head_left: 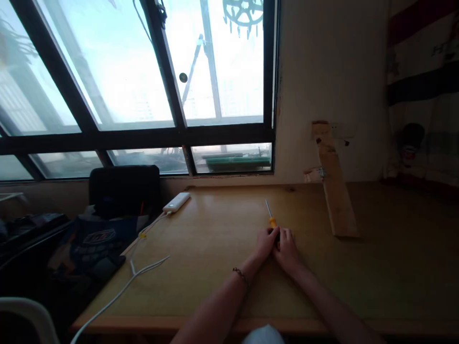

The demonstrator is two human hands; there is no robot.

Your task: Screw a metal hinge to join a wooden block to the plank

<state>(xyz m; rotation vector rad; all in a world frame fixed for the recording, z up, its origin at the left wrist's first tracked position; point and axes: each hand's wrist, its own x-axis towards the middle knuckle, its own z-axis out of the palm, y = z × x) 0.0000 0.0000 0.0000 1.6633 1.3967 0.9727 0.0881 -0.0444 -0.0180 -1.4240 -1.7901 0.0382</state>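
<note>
A screwdriver (273,222) with a yellow and dark handle points away from me over the wooden table, its thin metal shaft toward the window. My left hand (266,240), below a dark bracelet, closes on the handle from the left. From the other side my right hand (286,249) curls against the same handle, and the two hands touch. Most of the grip is hidden by the fingers. To the right of my hands a wooden board (337,196) stands tilted, with a metal hinge-like piece (322,172) and a small wood block (311,176) on its left edge.
The table (215,282) stands against the wall under a dark-framed window. A white power bank (176,203) lies at its far left, and a white cable (118,295) trails over the left edge. Beyond that edge are a black chair (124,188) and a blue bag (98,239).
</note>
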